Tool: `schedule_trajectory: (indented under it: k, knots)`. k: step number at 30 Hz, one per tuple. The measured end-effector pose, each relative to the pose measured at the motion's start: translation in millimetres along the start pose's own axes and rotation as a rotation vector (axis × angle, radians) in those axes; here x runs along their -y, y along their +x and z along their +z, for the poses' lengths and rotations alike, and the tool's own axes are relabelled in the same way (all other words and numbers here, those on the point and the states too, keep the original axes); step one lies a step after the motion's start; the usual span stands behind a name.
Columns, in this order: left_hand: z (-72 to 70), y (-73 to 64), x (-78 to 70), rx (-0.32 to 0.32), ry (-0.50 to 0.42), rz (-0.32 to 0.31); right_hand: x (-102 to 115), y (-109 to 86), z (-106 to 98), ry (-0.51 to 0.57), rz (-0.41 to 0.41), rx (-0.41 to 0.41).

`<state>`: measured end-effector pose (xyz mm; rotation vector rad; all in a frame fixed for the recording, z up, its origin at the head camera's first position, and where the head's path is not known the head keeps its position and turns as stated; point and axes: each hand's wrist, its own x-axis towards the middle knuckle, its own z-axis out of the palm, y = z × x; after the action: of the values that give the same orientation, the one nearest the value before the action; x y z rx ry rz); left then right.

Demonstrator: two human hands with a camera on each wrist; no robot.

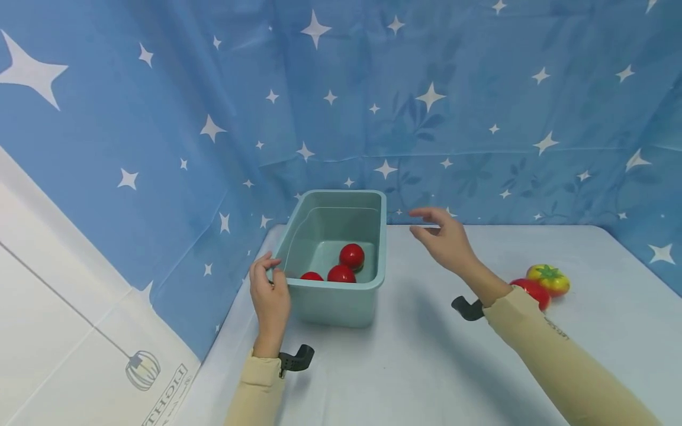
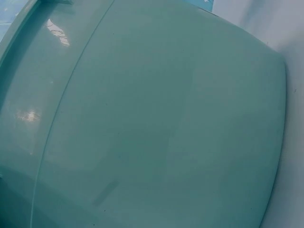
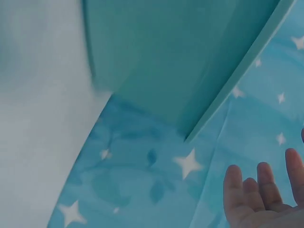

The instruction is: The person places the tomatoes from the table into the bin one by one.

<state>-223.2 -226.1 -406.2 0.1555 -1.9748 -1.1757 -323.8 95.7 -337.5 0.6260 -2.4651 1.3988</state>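
Observation:
A teal plastic bin stands on the table, its long side pointing away from me. Inside lie several glossy red round fruits, one red fruit farther back than the others. My left hand grips the bin's near left corner, fingers and thumb bent at the rim. Only the bin's outer wall fills the left wrist view. To the right of the bin my right hand hovers, holding nothing, thumb and fingers apart. In the right wrist view its fingers show below the bin's rim.
At the right of the white-covered table sit a yellow-and-red toy tomato with a green leafy top and a red fruit, partly behind my right sleeve. A blue star-patterned curtain hangs behind the bin and along its left.

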Motion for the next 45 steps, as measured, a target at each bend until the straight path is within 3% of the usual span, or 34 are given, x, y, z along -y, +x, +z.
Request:
schedule_trajectory:
  k: [12, 19, 25, 34, 39, 45]
  knots:
    - [-0.6, 0.1, 1.7, -0.008, 0.004, -0.002, -56.9, -41.7, -52.9, -0.212, 0.055, -0.075]
    - [-2.0, -1.1, 1.6, 0.0, -0.006, 0.005, -95.4, -75.8, -80.3, -0.386, 0.177, -0.104]
    - [-2.1, -0.4, 2.1, -0.003, -0.014, 0.011, -113.5, -103.0, -97.2, -0.516, 0.278, -0.087]
    - [-0.3, 1.9, 0.7, 0.005, -0.025, 0.002, -135.6, -132.5, -105.3, -0.554, 0.338, 0.017]
    - [-0.3, 1.9, 1.0, 0.0, -0.024, 0.011, -139.4, -136.6, -102.5, -0.541, 0.345, 0.013]
    - [0.0, 1.6, 1.3, 0.002, -0.02, 0.009, -141.2, -135.9, -102.9, -0.543, 0.427, 0.004]
